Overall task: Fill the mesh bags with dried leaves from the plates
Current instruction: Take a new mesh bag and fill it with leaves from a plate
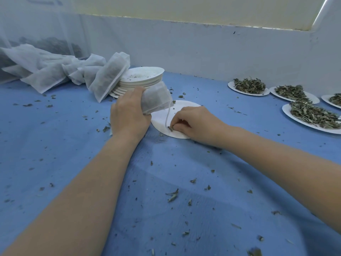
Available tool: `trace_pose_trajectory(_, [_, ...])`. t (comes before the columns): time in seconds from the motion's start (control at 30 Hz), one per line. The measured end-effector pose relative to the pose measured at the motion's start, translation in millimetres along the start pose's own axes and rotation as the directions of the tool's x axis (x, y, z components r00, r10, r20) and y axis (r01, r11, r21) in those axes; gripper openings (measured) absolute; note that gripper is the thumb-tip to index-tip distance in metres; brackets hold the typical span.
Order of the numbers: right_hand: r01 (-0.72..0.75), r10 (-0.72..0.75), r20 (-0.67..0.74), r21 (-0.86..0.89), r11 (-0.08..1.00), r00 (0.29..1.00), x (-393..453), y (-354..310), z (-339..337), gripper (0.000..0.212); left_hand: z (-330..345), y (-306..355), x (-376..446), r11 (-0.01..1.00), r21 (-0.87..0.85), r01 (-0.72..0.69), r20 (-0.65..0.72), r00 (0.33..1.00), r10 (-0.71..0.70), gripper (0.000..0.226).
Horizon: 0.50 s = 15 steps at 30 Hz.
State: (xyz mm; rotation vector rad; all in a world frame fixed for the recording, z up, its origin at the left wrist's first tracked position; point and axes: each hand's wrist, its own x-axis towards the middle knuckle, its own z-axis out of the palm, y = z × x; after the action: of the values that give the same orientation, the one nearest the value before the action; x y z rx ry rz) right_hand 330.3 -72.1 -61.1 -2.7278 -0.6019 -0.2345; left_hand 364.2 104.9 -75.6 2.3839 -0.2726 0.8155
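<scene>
My left hand [129, 113] grips a white mesh bag [156, 99] with dried leaves inside, held just above the table, its drawstring [167, 117] hanging down. A white paper plate [162, 121] lies right of that hand, nearly bare. On the plate, my right hand [195, 122] pinches a small bit of dried leaf [170, 128] with curled fingers. Plates heaped with dried leaves [249, 85] [311, 113] stand at the far right.
A stack of used paper plates [142, 80] stands behind the held bag. Filled mesh bags [108, 76] lean on it and pile up to the left. Leaf crumbs litter the blue table cover [73, 145]. A white wall [203, 52] borders the back.
</scene>
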Motion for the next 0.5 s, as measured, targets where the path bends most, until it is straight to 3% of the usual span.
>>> trace_pose_trajectory(0.07, [-0.049,0.050,-0.019,0.028,0.998,0.999,3.5,0.3,-4.5,0.016,0.6,-0.7,-0.1,1.000,0.001,-0.005,-0.003,1.000,0.005,0.045])
trace_pose_trajectory(0.2, [-0.167,0.236,-0.250,0.267,0.949,0.939,13.1,9.2,-31.2,0.010,1.9,-0.5,-0.5,1.000,0.002,-0.012,-0.006,1.000,0.012,0.043])
trace_pose_trajectory(0.43, [0.029,0.018,-0.288,0.159,0.987,0.957,32.3,-21.8,-32.0,0.008,1.5,4.2,-2.1,0.996,-0.044,-0.078,0.005,0.997,0.078,0.043])
trace_pose_trajectory(0.5, [0.036,0.039,-0.303,0.239,0.970,0.952,36.3,-27.2,-30.5,0.010,0.8,3.6,-2.0,0.991,-0.133,-0.029,-0.004,1.000,0.029,0.042])
